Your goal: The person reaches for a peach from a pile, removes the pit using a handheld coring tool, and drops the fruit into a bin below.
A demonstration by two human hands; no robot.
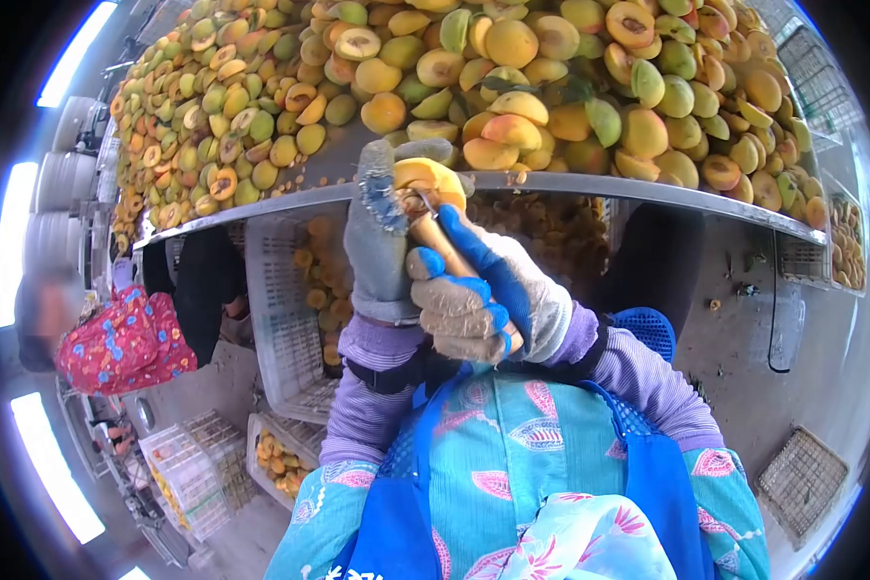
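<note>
My left hand, in a worn grey glove, is closed round a yellow-orange peach half held cut side toward me. In a blue and white glove, my right hand grips the wooden handle of a small tool. The tool's metal tip meets the brown pit hollow of the fruit. Both hands are close together just in front of the metal table edge. Many whole and halved peaches are heaped on the table beyond them.
Below the table edge stands a white crate with fruit. More crates are at the lower left, and an empty-looking crate lies at the lower right. A co-worker in a red flowered top is at the left. Fruit fills another crate at right.
</note>
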